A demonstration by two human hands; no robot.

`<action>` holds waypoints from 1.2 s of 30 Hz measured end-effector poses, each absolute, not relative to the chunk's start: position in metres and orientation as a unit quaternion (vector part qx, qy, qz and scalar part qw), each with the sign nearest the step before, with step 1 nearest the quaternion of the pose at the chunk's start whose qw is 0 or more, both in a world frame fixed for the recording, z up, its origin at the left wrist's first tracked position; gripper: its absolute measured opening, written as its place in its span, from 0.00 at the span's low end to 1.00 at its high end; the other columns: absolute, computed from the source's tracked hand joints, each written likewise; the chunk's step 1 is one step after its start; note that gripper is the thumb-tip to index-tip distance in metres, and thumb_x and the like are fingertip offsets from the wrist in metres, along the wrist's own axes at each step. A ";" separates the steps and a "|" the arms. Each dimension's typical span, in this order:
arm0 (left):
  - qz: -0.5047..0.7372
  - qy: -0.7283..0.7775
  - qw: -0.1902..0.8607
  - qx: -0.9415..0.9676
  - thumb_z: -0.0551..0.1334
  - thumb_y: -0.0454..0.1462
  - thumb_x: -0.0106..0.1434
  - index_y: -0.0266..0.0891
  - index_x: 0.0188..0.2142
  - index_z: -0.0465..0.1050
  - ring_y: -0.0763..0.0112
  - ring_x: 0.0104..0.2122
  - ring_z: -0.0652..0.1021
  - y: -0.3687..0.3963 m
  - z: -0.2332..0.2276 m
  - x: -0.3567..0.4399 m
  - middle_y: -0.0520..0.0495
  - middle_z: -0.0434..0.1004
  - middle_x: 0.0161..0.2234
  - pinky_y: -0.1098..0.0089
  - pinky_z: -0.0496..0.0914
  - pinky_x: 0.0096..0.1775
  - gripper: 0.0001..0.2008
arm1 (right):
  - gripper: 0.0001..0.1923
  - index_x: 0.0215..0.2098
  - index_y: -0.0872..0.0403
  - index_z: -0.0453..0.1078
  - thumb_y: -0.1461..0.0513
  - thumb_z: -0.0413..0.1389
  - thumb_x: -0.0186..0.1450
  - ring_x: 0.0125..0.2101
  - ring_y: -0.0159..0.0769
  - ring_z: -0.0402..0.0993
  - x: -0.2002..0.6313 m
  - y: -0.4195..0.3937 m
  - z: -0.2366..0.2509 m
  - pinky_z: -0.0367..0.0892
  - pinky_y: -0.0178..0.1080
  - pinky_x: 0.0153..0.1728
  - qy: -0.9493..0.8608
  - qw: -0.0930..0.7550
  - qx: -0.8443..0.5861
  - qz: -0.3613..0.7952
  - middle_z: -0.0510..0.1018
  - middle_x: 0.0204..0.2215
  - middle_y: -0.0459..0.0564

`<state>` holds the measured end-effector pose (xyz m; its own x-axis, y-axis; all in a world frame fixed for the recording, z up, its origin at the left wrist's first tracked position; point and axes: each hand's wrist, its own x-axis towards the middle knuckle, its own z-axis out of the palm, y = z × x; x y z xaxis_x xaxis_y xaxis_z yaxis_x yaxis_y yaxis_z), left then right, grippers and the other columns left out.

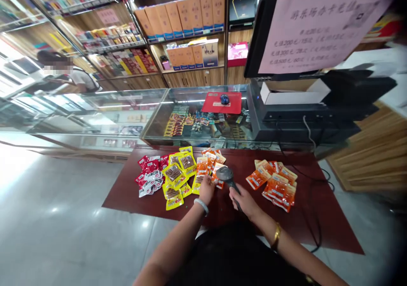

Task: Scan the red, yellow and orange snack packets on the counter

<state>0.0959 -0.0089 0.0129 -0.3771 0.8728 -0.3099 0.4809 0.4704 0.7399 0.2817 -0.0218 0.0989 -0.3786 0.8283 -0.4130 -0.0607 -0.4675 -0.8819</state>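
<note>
My right hand [245, 201] is wrapped around the handle of a dark handheld barcode scanner [225, 174], its head pointing up and left. Just left of it, my left hand [207, 190] has its fingers closed at the lower end of an orange snack packet [202, 166]; exactly how they grip it is partly hidden. More orange packets [218, 156] lie behind that one. Beside my left hand is a heap of yellow see-through snack packets [174, 173]. Farther left sit red and white packets [151, 175]. Another pile of orange packets [280, 186] lies right of the scanner.
The packets lie on a dark red table [127, 201] against a glass display counter [193, 93]. On the counter are a red mat [208, 104] with a mouse [224, 99] and a monitor [259, 36]. Cables [313, 231] hang at right. A person [81, 78] is at far left.
</note>
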 end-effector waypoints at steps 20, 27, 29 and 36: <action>0.070 0.683 0.228 0.691 0.60 0.40 0.62 0.42 0.47 0.71 0.57 0.47 0.71 0.062 0.022 0.226 0.41 0.73 0.46 0.63 0.63 0.46 0.14 | 0.26 0.32 0.51 0.61 0.39 0.59 0.55 0.12 0.22 0.56 0.363 -0.036 0.079 0.54 0.29 0.13 -0.263 0.423 -0.556 0.665 0.63 0.18 0.35; 0.005 0.660 0.213 0.720 0.60 0.38 0.61 0.40 0.50 0.69 0.55 0.48 0.70 0.074 0.024 0.268 0.38 0.71 0.49 0.63 0.63 0.45 0.16 | 0.26 0.34 0.50 0.62 0.40 0.60 0.53 0.12 0.22 0.57 0.387 -0.054 0.073 0.54 0.29 0.13 -0.210 0.452 -0.586 0.640 0.63 0.18 0.34; -0.002 0.662 0.199 0.723 0.57 0.35 0.63 0.39 0.47 0.70 0.55 0.49 0.71 0.076 0.024 0.271 0.37 0.71 0.49 0.63 0.63 0.45 0.12 | 0.26 0.36 0.50 0.63 0.40 0.59 0.54 0.11 0.22 0.57 0.388 -0.056 0.074 0.53 0.29 0.12 -0.212 0.453 -0.585 0.638 0.64 0.18 0.35; 0.048 0.662 0.355 0.659 0.61 0.36 0.62 0.37 0.47 0.63 0.61 0.37 0.78 0.071 0.017 0.249 0.41 0.78 0.37 0.68 0.64 0.37 0.15 | 0.26 0.37 0.51 0.63 0.40 0.59 0.55 0.12 0.23 0.58 0.385 -0.057 0.072 0.54 0.30 0.13 -0.236 0.451 -0.581 0.635 0.65 0.19 0.36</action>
